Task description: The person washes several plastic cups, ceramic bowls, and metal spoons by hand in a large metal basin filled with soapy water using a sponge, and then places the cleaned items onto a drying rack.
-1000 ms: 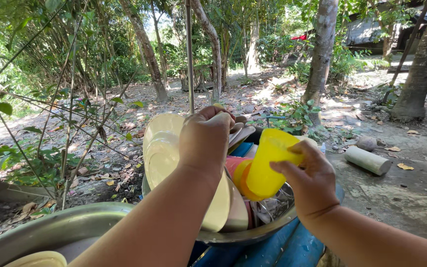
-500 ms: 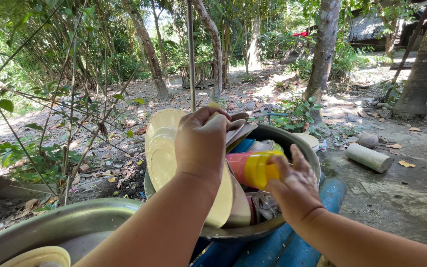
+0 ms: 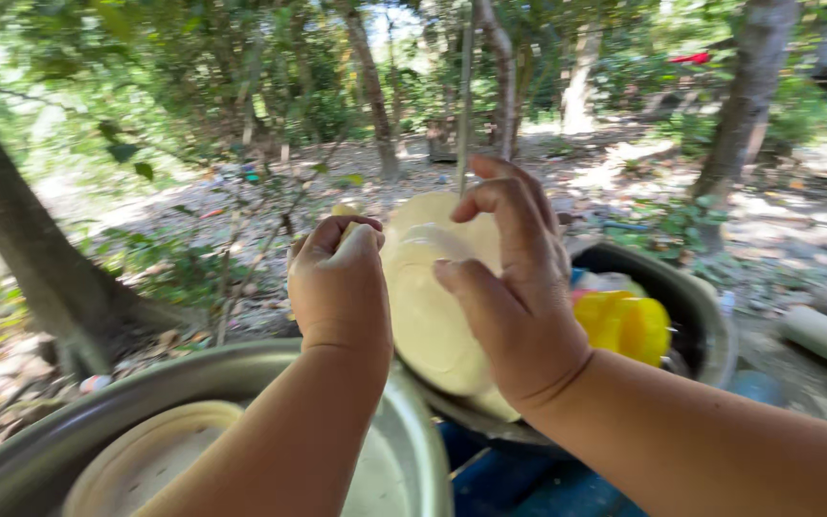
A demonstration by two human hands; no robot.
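Left hand clenched on the cream plates' edge, frame centre; right hand, having released the yellow cup, now open at them.

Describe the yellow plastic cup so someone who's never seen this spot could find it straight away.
Start at the dark round metal basin right of both hands. Inside it, behind the right hand, the yellow plastic cup lies on its side. It is bright yellow, unlike the pale cream round plates standing beside it.

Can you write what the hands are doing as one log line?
left hand: grips round cream plate | right hand: at plate rim | yellow plastic cup: in basin
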